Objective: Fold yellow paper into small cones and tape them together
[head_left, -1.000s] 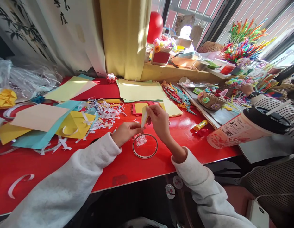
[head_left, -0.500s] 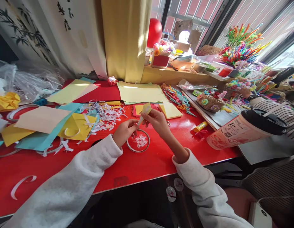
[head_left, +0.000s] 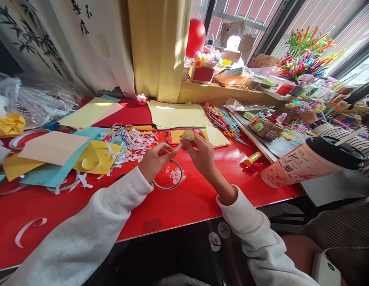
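My right hand (head_left: 201, 155) is closed on a small folded piece of yellow paper (head_left: 188, 135), held above the red table. My left hand (head_left: 156, 161) pinches the end of a white paper strip (head_left: 178, 146) that runs to the yellow piece. Just beneath my left fingers is a thin ring (head_left: 181, 177), which looks like a narrow tape roll; I cannot tell whether it hangs from the hand or rests on the table. White shreds (head_left: 176, 173) show through and beside it.
Curled white strips (head_left: 136, 147) and coloured sheets (head_left: 53, 149) cover the left. Behind my hands lie yellow sheets (head_left: 178, 115), a pad (head_left: 217, 137) and scissors (head_left: 228, 123). At right are a glue stick (head_left: 252, 158), a large cup (head_left: 303, 163) and another person's striped sleeve (head_left: 345, 137).
The ring has shifted left, off the middle of the white shreds. My right hand has turned the yellow piece, and a white strip now stretches between my hands. The other person's hand has come into view.
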A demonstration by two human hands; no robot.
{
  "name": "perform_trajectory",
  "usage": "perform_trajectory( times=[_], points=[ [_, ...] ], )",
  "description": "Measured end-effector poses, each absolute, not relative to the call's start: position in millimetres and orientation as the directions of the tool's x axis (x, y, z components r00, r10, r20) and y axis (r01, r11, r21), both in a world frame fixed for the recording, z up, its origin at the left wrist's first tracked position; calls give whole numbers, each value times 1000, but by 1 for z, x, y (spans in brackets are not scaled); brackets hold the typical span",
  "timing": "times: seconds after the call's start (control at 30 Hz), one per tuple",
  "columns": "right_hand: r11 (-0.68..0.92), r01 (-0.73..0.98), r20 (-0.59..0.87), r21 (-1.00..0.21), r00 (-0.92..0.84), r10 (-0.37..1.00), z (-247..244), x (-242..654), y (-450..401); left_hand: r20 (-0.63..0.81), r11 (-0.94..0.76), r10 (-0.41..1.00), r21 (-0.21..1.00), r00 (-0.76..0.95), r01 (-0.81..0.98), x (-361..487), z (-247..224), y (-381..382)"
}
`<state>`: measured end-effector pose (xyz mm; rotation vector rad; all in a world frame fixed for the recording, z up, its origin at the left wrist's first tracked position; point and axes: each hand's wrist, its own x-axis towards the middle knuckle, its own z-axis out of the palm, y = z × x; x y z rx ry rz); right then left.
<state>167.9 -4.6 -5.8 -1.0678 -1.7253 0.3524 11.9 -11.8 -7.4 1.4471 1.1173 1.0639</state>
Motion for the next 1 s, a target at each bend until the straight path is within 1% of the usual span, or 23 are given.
perform_trajectory(
  times=[0.1, 0.17, 0.23, 0.37, 0.5, 0.7, 1.0],
  points=[
    [506, 288, 513, -813, -55, 856, -7, 167, -3, 26, -41, 983, 996, 180, 81, 12, -3, -12],
    [463, 159, 462, -872, -47, 886, -8, 166, -1, -15, 5, 984, 998, 177, 59, 12, -1, -12],
    [444, 79, 442, -893, -42, 896, -7, 165, 0, -38, 31, 980, 999, 193, 38, 11, -1, -13],
    [441, -1, 440, -898, -40, 897, -7, 165, 1, -57, 56, 972, 998, 229, 14, 10, -2, -12],
    [430, -35, 431, -902, -39, 902, -7, 165, 0, -74, 69, 974, 997, 215, 31, 9, -2, -11],
    [379, 9, 378, -925, -44, 925, -5, 163, -2, -84, 83, 976, 996, 200, 17, 11, 0, -11],
    [392, -1, 391, -920, -52, 919, -6, 162, -3, -73, 63, 978, 996, 197, 57, 9, -4, -9]
  ],
)
